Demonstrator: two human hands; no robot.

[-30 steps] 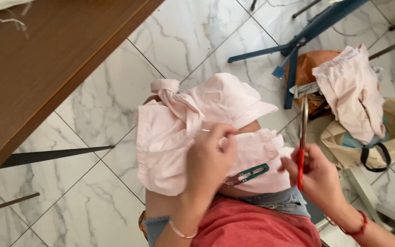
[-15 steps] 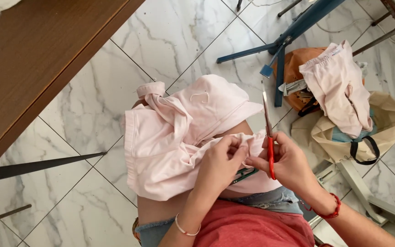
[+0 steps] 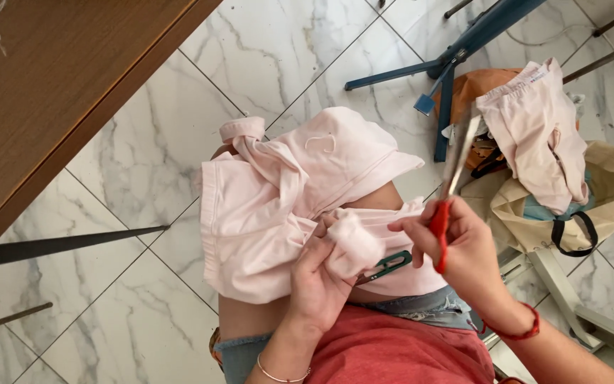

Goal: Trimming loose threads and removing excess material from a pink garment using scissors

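Pink garment [image 3: 278,213] is lying bunched over the person's lap, spreading from centre frame toward 10 o'clock, w/ a knotted twist of fabric near its top edge at approx 11 o'clock. Left hand [image 3: 321,277] is gripping a small fold of that cloth, fingers curled round it and pinching it up, right at centre. Right hand [image 3: 463,249] is sitting at 3 o'clock of the left, just beside it, clenched round the red handle of the scissors [image 3: 453,178]; blades are pointing up toward 1 o'clock, blurred, so can't tell if they're apart or together. Blades aren't touching the pinched fold; they're standing above and to the right of it.

Green clip [image 3: 389,264] is lying on the garment between the two hands, touching the cloth just under the fold. Red bracelet is circling the right wrist, thin bangle the left.

Wooden table [image 3: 51,92] is filling the 10 to 11 o'clock corner. Beige bag [image 3: 605,199] is sitting on the marble floor [image 3: 108,320] at 3 o'clock, w/ another pink garment [image 3: 534,128] draped over it toward 2 o'clock. Blue chair legs [image 3: 456,50] are crossing at 1 o'clock, near the bag.
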